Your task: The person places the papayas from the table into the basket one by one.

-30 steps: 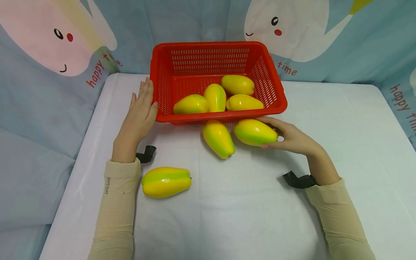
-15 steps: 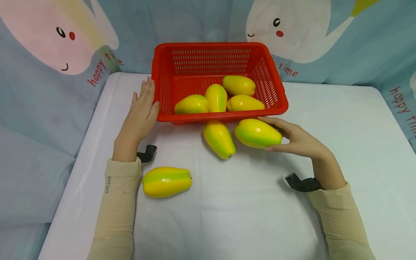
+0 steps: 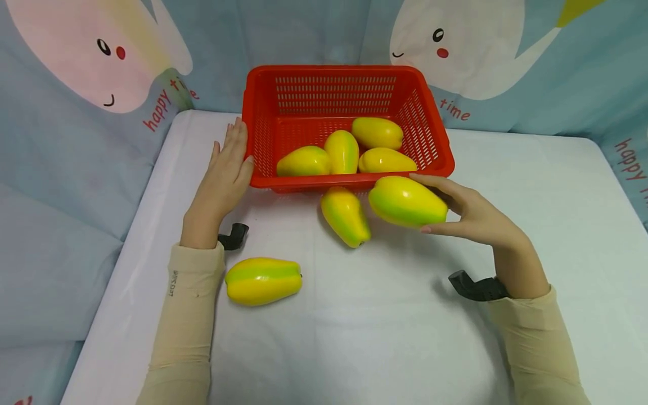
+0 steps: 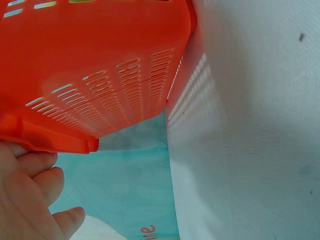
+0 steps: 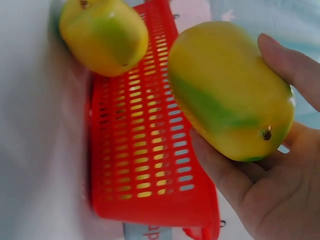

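Observation:
My right hand [image 3: 468, 211] grips a yellow-green papaya [image 3: 407, 201] between thumb and fingers, right at the front rim of a red plastic basket [image 3: 349, 181]. In the right wrist view that papaya [image 5: 230, 95] is held clear of the table, its dark stem end toward the palm. My left hand [image 3: 217, 174] lies with straight fingers along the basket's left side; in the left wrist view its fingers [image 4: 42, 175] touch the rim from outside. Several papayas lie inside the basket, among them one papaya [image 3: 377, 133] near the right wall.
Another papaya [image 3: 346, 217] rests on the table against the basket's front. One more papaya [image 3: 263, 281] lies beside the left forearm. Behind the basket hangs a blue curtain [image 3: 314, 34] printed with whales. A white cloth [image 3: 354, 337] covers the table.
My right hand has lifted the papaya off the table, up to the basket's front rim. The left hand stays at the basket's side. The whole view has shifted slightly.

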The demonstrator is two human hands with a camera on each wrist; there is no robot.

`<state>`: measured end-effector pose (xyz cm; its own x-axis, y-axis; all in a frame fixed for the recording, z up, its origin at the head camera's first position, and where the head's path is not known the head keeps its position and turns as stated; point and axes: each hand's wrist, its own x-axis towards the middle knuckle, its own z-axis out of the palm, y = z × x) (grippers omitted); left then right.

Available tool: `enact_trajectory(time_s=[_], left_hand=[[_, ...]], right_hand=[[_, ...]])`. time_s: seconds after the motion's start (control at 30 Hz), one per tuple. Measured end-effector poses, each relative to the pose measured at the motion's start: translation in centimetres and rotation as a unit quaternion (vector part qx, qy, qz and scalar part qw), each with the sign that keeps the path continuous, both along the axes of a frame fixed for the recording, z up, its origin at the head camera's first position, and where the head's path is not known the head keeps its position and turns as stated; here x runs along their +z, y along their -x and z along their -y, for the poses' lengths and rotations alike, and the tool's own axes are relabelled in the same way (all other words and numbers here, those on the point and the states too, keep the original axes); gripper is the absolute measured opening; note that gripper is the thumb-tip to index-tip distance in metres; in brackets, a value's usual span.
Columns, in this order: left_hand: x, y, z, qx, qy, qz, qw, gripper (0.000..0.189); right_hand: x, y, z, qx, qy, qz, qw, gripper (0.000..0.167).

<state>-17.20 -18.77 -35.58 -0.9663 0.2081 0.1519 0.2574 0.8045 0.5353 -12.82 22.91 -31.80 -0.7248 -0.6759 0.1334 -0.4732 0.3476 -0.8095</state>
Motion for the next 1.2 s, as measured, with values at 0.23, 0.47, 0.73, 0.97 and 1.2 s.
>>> enact_trajectory(time_s=[0.23,0.47,0.73,0.97,1.2], left_hand=[[0.0,0.1,0.0,-0.002,-0.003,-0.001,1.0000,0.062],[0.1,0.1,-0.2,-0.005,-0.005,-0.001,1.0000,0.062],[0.2,0.1,0.0,-0.004,-0.001,-0.001,1.0000,0.062],[0.1,0.1,0.0,-0.003,-0.002,-0.003,1.0000,0.062],[0.0,0.1,0.1,-0.003,-0.002,-0.004,1.0000,0.062]], right_hand=[[1.3,1.0,1.1,0.006,0.011,-0.024,0.9996,0.081],[2.4,2.1,2.6,0.011,0.024,-0.017,0.9995,0.079],[3.3,3.5,4.2,0.012,0.021,-0.011,0.9997,0.075],[3.7,5.1,6.2,0.007,0.034,0.003,0.9994,0.073],[3.6,7.0,8.0,-0.002,0.021,0.015,0.9997,0.069]])
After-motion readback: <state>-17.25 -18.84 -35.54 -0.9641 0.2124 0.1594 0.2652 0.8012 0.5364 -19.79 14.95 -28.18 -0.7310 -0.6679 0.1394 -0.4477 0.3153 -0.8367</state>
